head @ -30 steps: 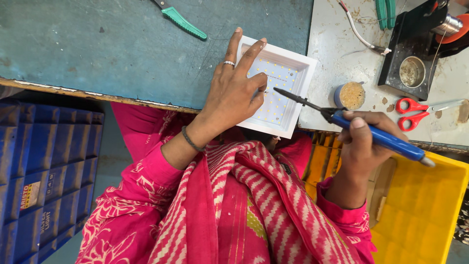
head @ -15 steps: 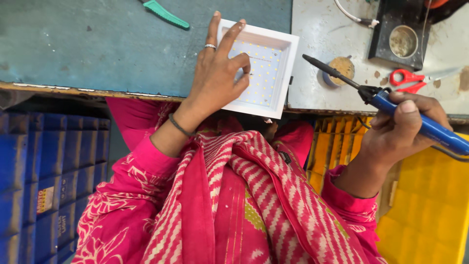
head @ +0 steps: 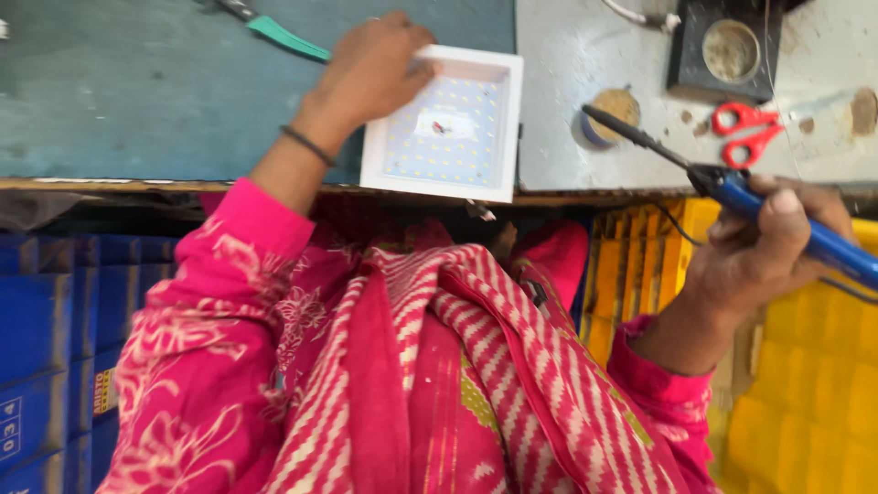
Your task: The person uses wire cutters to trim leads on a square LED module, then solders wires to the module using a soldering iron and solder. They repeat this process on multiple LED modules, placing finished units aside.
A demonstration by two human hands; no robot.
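Presently, item by item, as seen from beside the tabletop [head: 137, 101].

Left hand [head: 370, 69]: laid on the top left corner of a white square LED panel [head: 448, 128], fingers [head: 412, 78] curled and pressed on its rim, pinning it flat. A dark band sat on that wrist.

LED panel: lay at the near edge of the tabletop, across the seam between the green mat and the grey sheet, rows of small diodes face up, a red and dark wire stub at its centre.

Right hand [head: 759, 256]: fingers wrapped tight round the blue handle of a soldering iron [head: 732, 187], held off the tabletop edge, tip aimed up-left, near a small round tin [head: 608, 114], well apart from the panel.

Also present: red scissors [head: 745, 128], black holder with a round pad [head: 727, 46], green-handled tool [head: 283, 37], yellow crate [head: 814, 402], blue crates [head: 46, 348].

Step in hand, by my judgement: iron lifted clear between joints. Next move would call for bringing the tip to the centre wires while the panel stayed pinned.
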